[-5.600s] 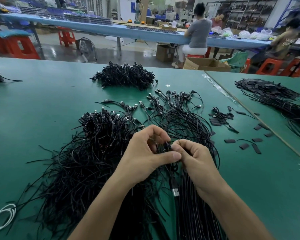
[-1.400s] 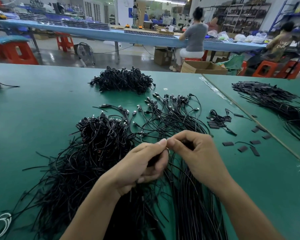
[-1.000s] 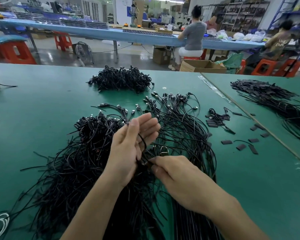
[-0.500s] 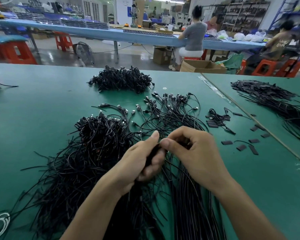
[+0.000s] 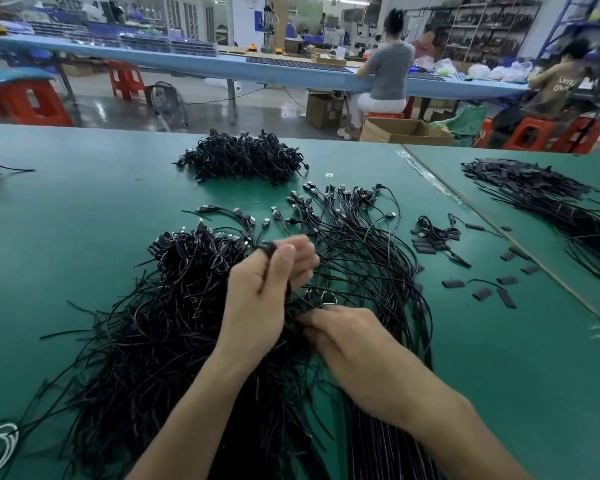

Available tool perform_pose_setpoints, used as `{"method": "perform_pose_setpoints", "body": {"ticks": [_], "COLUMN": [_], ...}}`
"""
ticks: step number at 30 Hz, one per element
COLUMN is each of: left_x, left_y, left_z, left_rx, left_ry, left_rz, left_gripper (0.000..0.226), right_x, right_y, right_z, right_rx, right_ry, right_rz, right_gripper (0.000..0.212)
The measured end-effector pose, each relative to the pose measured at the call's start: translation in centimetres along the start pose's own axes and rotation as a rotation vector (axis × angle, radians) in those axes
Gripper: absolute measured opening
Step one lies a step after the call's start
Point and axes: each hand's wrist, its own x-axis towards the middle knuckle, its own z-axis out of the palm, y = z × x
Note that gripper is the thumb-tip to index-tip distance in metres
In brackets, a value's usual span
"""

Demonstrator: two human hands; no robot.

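Coiling the black cable (image 5: 268, 250) round my gripping left hand (image 5: 261, 296) works best with my pinching right hand (image 5: 352, 342) feeding it taut

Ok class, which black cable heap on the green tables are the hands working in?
The nearest heap, whose cables the left hand and right hand grip; the far heap and right-table heap lie untouched.

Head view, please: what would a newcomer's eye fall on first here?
The two bare hands at centre: the left hand holds up a black cable pinched under its thumb, while the right hand pinches it lower down. Beneath them a big loose tangle of black cables spreads over the green table, with a neater bundled pile toward the far edge.
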Motion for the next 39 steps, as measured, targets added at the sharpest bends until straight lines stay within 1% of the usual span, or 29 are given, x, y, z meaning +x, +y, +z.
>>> {"method": "perform_pose_setpoints", "body": {"ticks": [3,5,7,9,11,13,14,16,19,23,26,28,30,32,33,34,36,37,39], "left_x": [-0.3,-0.5,-0.8,-0.9,-0.8,-0.8,-0.8,-0.8,-0.6,-0.5,-0.6,-0.5,-0.4,-0.4,-0.5,-0.5,-0.5,-0.5,-0.4], "left_y": [-0.6,-0.6,-0.4,0.2,0.8,1.4,1.7,2.1,2.3,1.9,1.7,1.3,0.9,0.8,0.7,0.7,1.1,1.3,0.9], "left_z": [-0.2,-0.3,-0.1,0.1,0.0,-0.3,-0.5,-0.9,-1.4,-1.4,-0.8,-0.5,-0.3,0.0,0.1,0.2,0.3,0.3,0.2], "left_rx": [0.225,0.374,0.431,0.327,0.212,0.097,0.046,-0.028,-0.071,-0.109,-0.046,0.064,0.110,0.080,0.014,-0.095,-0.318,-0.356,-0.260], "left_ry": [-0.145,-0.290,-0.429,-0.486,-0.501,-0.556,-0.590,-0.643,-0.658,-0.668,-0.568,-0.467,-0.384,-0.336,-0.326,-0.344,-0.465,-0.510,-0.490], "left_rz": [0.018,0.015,-0.042,-0.179,-0.239,-0.295,-0.337,-0.428,-0.511,-0.557,-0.563,-0.512,-0.467,-0.445,-0.457,-0.492,-0.617,-0.683,-0.734], "left_gripper": [0.026,0.030,0.043,0.054,0.058,0.058,0.056,0.053,0.050,0.049,0.053,0.058,0.056,0.050,0.042,0.036,0.037,0.044,0.063], "right_x": [-0.1,-0.2,-0.3,-0.3,-0.2,0.0,0.0,0.1,0.1,0.3,0.4,0.5,0.6,0.8,0.8,1.0,1.2,1.3,1.5], "right_y": [0.3,0.5,0.7,0.8,1.0,1.0,1.1,1.1,1.1,1.2,1.2,1.2,0.9,0.6,0.3,0.1,-0.1,-0.2,-0.2], "right_z": [-1.5,-2.4,-3.0,-3.4,-3.6,-3.8,-3.8,-3.7,-3.4,-3.1,-3.1,-3.0,-2.9,-2.7,-2.6,-2.5,-2.2,-2.0,-1.8], "right_rx": [-0.014,-0.028,-0.016,0.056,0.208,0.330,0.366,0.421,0.477,0.438,0.337,0.279,0.259,0.265,0.296,0.325,0.290,0.249,0.262], "right_ry": [0.056,0.112,0.178,0.239,0.297,0.330,0.322,0.255,0.159,0.129,0.200,0.249,0.279,0.301,0.307,0.311,0.338,0.353,0.365], "right_rz": [-0.046,-0.086,-0.105,-0.111,-0.111,-0.102,-0.104,-0.113,-0.122,-0.100,-0.090,-0.090,-0.071,-0.058,-0.059,-0.070,-0.106,-0.114,-0.118], "right_gripper": [0.018,0.013,0.009,0.007,0.008,0.011,0.013,0.015,0.013,0.012,0.010,0.014,0.019,0.020,0.020,0.020,0.020,0.020,0.021]}}
